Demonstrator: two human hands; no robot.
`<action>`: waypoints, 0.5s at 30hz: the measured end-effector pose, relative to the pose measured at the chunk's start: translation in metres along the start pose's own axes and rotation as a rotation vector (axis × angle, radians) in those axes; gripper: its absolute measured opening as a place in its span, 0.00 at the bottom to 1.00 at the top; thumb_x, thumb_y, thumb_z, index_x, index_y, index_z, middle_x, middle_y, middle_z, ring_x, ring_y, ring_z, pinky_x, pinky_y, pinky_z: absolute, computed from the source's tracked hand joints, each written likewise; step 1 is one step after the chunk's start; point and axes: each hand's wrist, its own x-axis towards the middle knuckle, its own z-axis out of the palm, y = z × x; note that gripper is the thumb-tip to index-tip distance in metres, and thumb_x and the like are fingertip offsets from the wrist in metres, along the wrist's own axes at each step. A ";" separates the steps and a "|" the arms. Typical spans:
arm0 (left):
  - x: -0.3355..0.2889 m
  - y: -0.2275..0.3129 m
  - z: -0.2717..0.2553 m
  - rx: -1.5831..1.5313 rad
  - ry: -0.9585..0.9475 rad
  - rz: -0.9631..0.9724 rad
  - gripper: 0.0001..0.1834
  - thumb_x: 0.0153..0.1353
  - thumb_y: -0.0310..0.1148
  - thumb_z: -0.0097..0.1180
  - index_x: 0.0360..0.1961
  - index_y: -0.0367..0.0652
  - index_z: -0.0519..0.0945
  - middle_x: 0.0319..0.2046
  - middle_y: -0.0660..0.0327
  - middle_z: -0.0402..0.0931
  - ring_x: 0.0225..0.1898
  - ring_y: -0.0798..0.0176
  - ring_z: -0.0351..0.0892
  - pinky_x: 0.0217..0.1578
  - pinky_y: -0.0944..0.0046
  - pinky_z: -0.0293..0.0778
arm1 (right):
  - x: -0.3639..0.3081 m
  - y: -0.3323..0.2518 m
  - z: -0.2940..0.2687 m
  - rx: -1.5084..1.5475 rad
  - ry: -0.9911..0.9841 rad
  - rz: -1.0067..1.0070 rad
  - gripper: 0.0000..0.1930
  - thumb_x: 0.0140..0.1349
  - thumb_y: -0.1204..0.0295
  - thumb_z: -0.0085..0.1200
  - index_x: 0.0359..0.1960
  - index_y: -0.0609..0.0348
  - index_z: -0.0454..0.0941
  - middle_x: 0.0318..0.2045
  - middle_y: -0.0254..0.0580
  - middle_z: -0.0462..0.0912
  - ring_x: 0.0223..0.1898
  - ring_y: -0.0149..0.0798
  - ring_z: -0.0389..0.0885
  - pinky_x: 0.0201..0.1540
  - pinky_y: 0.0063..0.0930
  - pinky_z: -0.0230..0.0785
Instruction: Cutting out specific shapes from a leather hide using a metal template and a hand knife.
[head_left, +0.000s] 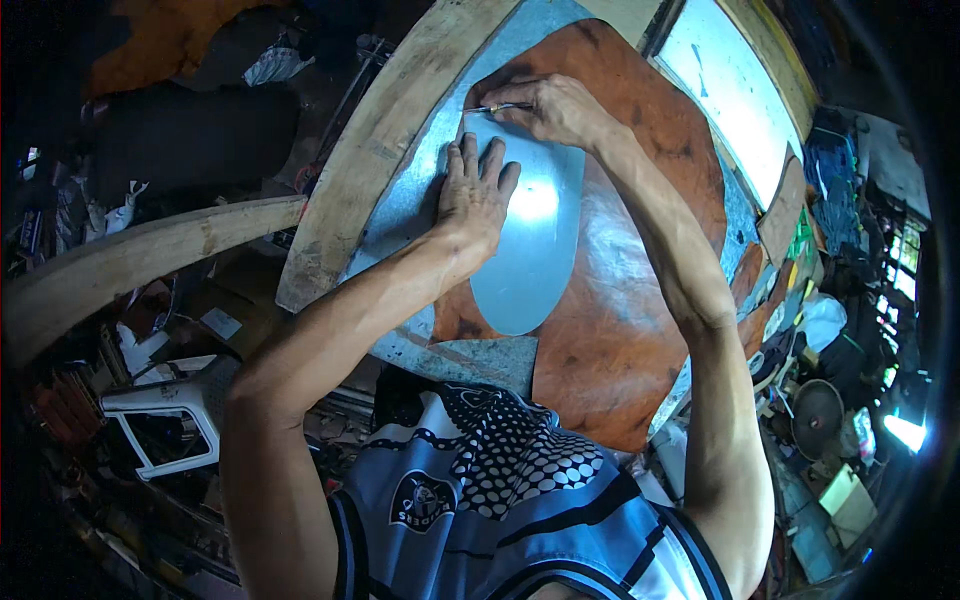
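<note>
A large brown leather hide (610, 350) with dark mottling lies over a pale blue-grey work surface. On it rests a smooth grey template (520, 290) with a rounded near end, reflecting a bright spot of light. My left hand (474, 195) presses flat on the template's left side, fingers spread. At the template's far left corner, my right hand (555, 108) is closed round a slim pointed tool (510, 107) with a dark handle. Its thin tip points left and is by the template's far edge; whether it touches the leather I cannot tell.
A thick wooden beam (400, 140) borders the work surface on the left, and another plank (150, 240) meets it. A white plastic stool (165, 410) stands at lower left. A bright panel (735, 95) lies far right. Leather scraps (780, 220) and clutter crowd the right side.
</note>
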 end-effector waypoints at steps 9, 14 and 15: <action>0.003 -0.001 -0.001 -0.012 -0.106 0.025 0.65 0.36 0.54 0.76 0.72 0.43 0.51 0.72 0.43 0.40 0.70 0.27 0.37 0.66 0.33 0.44 | 0.005 0.003 -0.001 -0.012 -0.059 -0.067 0.15 0.62 0.62 0.55 0.49 0.46 0.82 0.49 0.41 0.82 0.49 0.48 0.80 0.52 0.39 0.73; 0.002 0.001 -0.005 -0.007 -0.104 0.031 0.64 0.37 0.54 0.75 0.72 0.42 0.51 0.72 0.42 0.40 0.70 0.26 0.38 0.66 0.33 0.45 | 0.003 0.002 -0.003 -0.001 -0.050 -0.093 0.15 0.63 0.62 0.56 0.49 0.48 0.82 0.46 0.43 0.83 0.49 0.48 0.80 0.52 0.39 0.73; 0.002 0.001 -0.005 -0.006 -0.101 0.031 0.64 0.37 0.54 0.75 0.71 0.42 0.52 0.72 0.42 0.41 0.70 0.26 0.39 0.65 0.33 0.46 | 0.002 0.002 -0.004 -0.010 -0.047 -0.092 0.15 0.63 0.62 0.56 0.49 0.48 0.82 0.46 0.43 0.83 0.49 0.48 0.80 0.52 0.39 0.73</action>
